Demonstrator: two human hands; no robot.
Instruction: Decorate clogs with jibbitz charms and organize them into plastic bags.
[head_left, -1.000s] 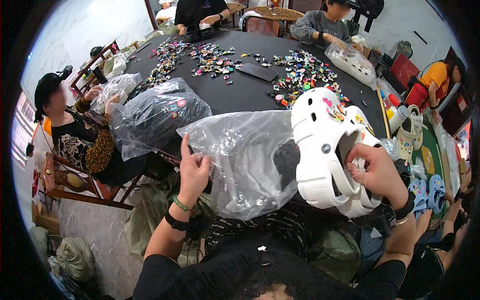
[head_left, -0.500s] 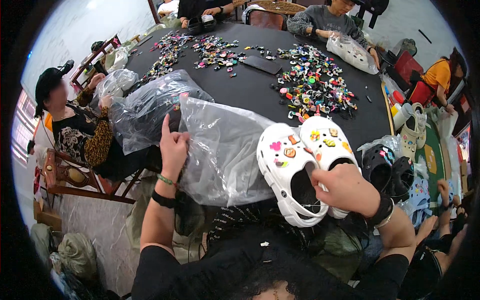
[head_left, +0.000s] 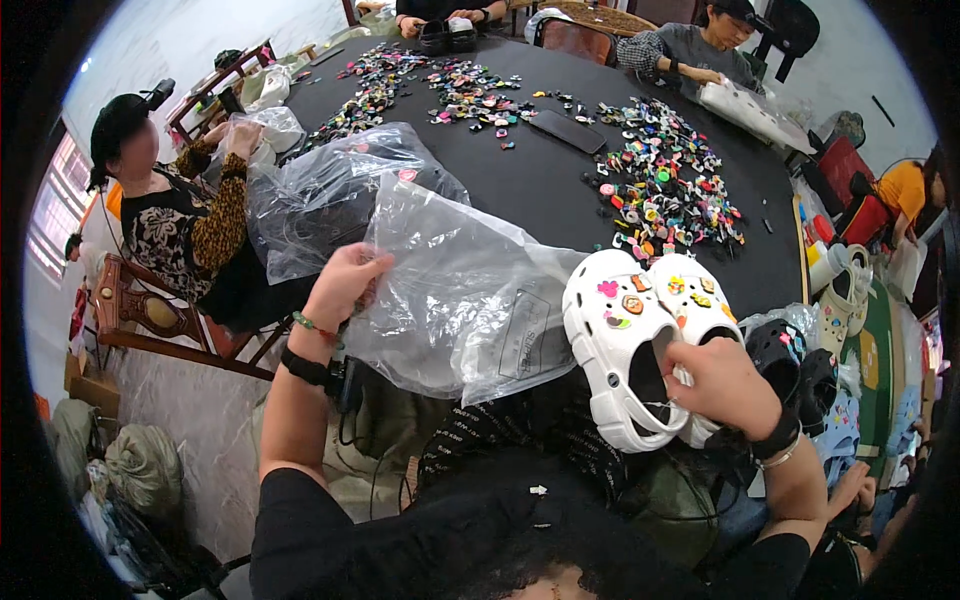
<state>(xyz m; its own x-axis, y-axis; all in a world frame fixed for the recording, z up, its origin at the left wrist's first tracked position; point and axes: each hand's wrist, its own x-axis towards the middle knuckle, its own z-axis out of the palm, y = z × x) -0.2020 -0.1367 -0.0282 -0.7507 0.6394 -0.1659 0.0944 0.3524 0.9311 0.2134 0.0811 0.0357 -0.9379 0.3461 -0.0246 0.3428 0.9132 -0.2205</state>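
A pair of white clogs (head_left: 602, 325) with small colourful charms on the uppers hangs at the table's near edge, toes pointing away from me. My right hand (head_left: 728, 388) is closed on their inner heel side. To the left, a clear plastic bag (head_left: 450, 285) with dark print is spread at the table's near edge, its right end by the clogs' toes. My left hand (head_left: 345, 288) has its fingers closed round the bag's left edge; the fingertips are partly hidden. Behind that bag lies another clear plastic bag (head_left: 320, 185).
Piles of small colourful charms (head_left: 675, 180) cover parts of the black table (head_left: 480, 180), near a dark flat phone-like object (head_left: 567, 131). Black clogs (head_left: 775, 355) stand at my right. One person (head_left: 165, 215) sits left; others work across the table.
My left hand has gone from a pointing finger to closing on the bag's edge. The view has shifted, so the table and clogs appear farther right.
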